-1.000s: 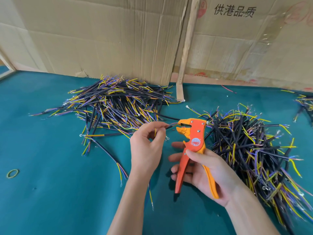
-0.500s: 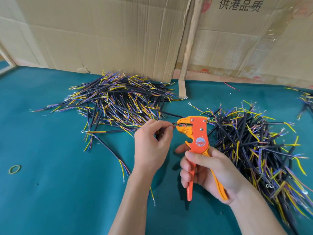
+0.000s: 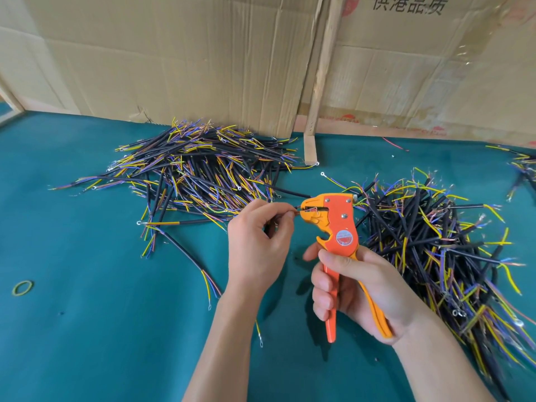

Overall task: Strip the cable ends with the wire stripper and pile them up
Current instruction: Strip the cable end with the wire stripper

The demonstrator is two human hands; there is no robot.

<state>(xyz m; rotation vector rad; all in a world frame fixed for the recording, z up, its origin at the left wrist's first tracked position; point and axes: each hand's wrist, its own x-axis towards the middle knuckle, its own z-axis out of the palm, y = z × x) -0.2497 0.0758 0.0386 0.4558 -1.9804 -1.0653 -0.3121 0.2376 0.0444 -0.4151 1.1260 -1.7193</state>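
At centre frame, the thumb and forefinger of the left hand pinched a thin cable end and held it level into the toothed mouth of the orange plastic-bodied wire stripper, apparently so the blades could bite just past the insulation. The right hand, lower right of centre, had its fingers curled round both orange handles, which lay nearly together, suggesting a squeeze in progress; the rest of the pinched cable was hidden behind the left palm. To the upper left of the hands lay a sprawling heap of black-sheathed cables with yellow, blue and purple cores; a second, denser heap of the same cables filled the right side, close by the tool hand. Which heap held finished pieces could not be told. All rested on a teal cloth-covered table, where a small yellow-green rubber band lay at the left edge. Flattened brown cardboard sheets, one printed with characters, walled off the top of the frame.
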